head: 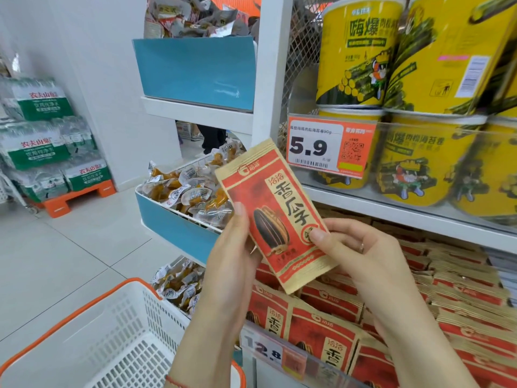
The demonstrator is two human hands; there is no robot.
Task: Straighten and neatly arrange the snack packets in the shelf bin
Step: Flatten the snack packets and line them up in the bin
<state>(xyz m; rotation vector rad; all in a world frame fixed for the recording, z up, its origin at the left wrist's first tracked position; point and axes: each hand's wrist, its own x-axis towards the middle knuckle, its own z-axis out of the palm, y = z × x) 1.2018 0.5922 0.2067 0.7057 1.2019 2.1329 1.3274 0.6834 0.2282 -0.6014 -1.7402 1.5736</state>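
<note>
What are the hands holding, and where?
One seed packet: left hand grips its left edge, right hand pinches its lower right edge.

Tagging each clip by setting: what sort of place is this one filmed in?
Most likely a snack aisle in a shop: a shelf price tag reading 5.9, yellow snack tubs stacked above, rows of identical red packets below, and a white shopping basket.
</note>
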